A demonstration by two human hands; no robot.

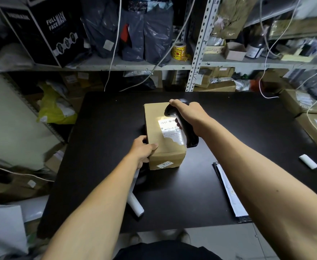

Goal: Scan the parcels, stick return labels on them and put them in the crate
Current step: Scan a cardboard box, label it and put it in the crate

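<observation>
1. I see a black table (238, 139) filling mid-frame, with metal shelves (197, 62) crammed with bags and cartons across the top.
2. The cardboard parcel (163, 145) sits at the table's centre; my left hand (142, 149) grips its near-left corner.
3. My right hand (189, 115) wraps a black scanner (184, 128) over the parcel's label (169, 128).
4. A white roll (135, 203), possibly labels, lies at lower centre.

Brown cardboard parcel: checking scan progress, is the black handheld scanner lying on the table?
No, the right hand grips the black handheld scanner above the brown cardboard parcel.
</observation>
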